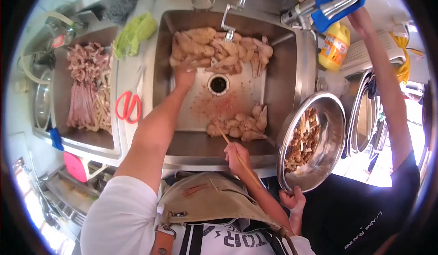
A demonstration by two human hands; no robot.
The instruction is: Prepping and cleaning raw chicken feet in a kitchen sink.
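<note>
Inside the steel sink basin [280, 94], raw chicken wings [226, 55] lie heaped along the far side. My left hand [184, 72] touches the heap's left end; its fingertips blend into the meat, so I cannot tell whether they grip a piece. My right hand [237, 157] is closed around a thin wooden stick [224, 136] at the basin's near edge. The stick's tip reaches a smaller group of chicken wings [244, 123] at the near right. Between the two groups are the drain [218, 84] and reddish specks on the basin floor.
A co-worker at my right holds a tilted steel bowl [328, 145] with brown bits inside. That person's other hand is by a blue cloth [342, 5]. Red-handled scissors [128, 107] and a green cloth [135, 34] lie left, beside a basin of raw meat [82, 101]. The faucet [228, 32] overhangs the wings.
</note>
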